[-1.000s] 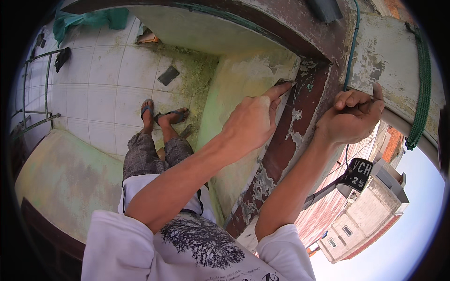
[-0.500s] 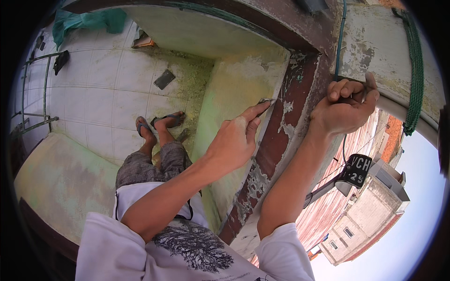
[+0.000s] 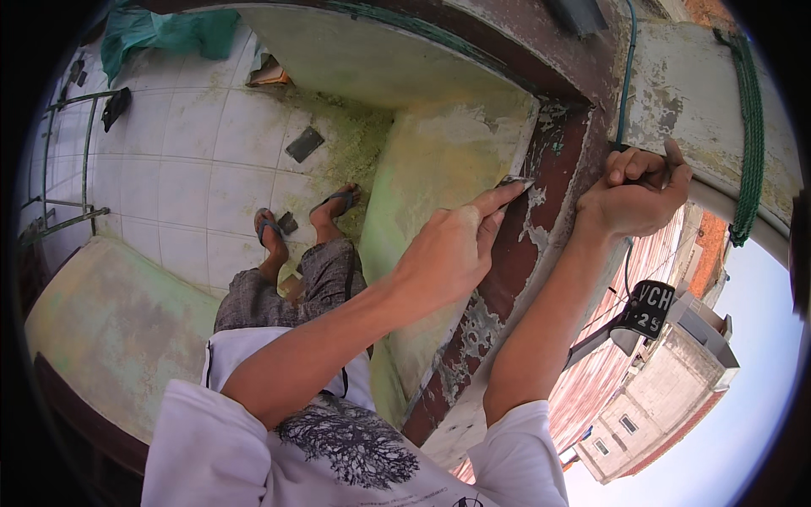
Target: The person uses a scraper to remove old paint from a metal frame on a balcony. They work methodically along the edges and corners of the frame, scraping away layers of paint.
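Note:
My left hand (image 3: pixel 452 245) is closed around a small metal scraper (image 3: pixel 515 181), mostly hidden by the fingers. The index finger lies along the tool, and its blade touches the edge of a dark red-brown painted frame (image 3: pixel 549 152). Pale patches of peeled paint mark the frame. On the far side of it, my right hand (image 3: pixel 634 198) is bent at the wrist beside the outer wall. Its fingers are loosely curled and apart, one sticking up, with nothing visible in them. My right forearm runs along the frame's outer side.
A stained yellow-green wall (image 3: pixel 456 139) adjoins the frame. Below lies a white tiled floor (image 3: pixel 186 160) with a dark flat piece (image 3: pixel 305 144) on it. A green rope (image 3: pixel 748 144) hangs at the right, above a black plate (image 3: pixel 646 308). A building (image 3: pixel 650 406) stands outside.
My left hand and the scraper have moved right and slightly up, from the frame's inner edge onto its painted face. My right hand appears slightly farther right, still loosely curled. My feet have shifted right.

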{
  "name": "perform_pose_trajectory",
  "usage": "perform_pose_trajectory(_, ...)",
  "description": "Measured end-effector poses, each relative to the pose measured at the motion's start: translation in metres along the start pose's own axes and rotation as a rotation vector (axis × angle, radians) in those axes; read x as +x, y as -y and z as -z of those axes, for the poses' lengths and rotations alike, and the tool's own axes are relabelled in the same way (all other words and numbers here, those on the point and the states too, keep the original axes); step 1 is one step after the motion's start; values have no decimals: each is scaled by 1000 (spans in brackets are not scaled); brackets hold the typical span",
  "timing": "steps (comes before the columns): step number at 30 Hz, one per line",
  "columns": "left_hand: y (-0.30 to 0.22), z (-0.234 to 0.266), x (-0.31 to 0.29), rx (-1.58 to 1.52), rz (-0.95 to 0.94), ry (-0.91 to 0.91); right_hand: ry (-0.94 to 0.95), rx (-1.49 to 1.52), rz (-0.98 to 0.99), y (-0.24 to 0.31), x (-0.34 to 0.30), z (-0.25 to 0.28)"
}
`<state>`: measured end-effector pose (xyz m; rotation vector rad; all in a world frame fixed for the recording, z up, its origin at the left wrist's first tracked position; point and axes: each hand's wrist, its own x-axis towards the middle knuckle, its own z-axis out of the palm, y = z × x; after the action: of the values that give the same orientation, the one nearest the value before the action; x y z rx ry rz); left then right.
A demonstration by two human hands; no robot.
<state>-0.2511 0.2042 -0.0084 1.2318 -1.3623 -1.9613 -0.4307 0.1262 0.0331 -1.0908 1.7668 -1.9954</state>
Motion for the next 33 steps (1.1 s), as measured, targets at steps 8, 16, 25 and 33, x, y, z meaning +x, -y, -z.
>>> perform_pose_trajectory(8,2,-1,11,-29,1,-51,14,-19,-42,0,-11,-2)
perform_pose_trajectory(16,-15,4,8,-65,118,37,20,28,-19,3,1,-5)
perform_pose_trajectory(25,-2,-9,-3,35,-46,-73,3,15,-72,-1,-6,-5)
perform_pose_trajectory(33,-9,-8,1,-9,-4,-58,67,4,-93,-3,-4,-4)
